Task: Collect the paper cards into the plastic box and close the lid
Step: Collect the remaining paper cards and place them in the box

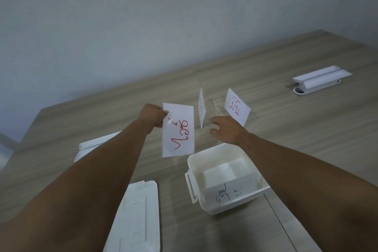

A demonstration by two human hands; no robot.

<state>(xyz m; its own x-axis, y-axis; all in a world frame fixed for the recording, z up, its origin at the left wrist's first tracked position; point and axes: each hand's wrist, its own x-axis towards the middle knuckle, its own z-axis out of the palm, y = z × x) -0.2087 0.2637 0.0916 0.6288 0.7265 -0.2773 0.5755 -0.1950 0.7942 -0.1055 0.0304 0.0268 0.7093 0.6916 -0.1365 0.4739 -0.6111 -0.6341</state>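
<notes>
My left hand (152,115) pinches the top left corner of a white paper card (178,131) with red writing, held in the air above the table. Just right of it, my right hand (226,129) has its fingers spread close to a thin upright card (201,107) seen edge-on; whether they touch it is unclear. Another card with red writing (237,106) stands behind that hand. The white plastic box (194,161) sits open near me, with a card bearing black writing (229,192) standing inside. Its lid (137,219) lies flat to the left.
A white card holder (321,79) rests at the far right of the wooden table (286,129). Another white holder (90,146) lies at the left, partly behind my left forearm. A grey wall runs along the table's far edge.
</notes>
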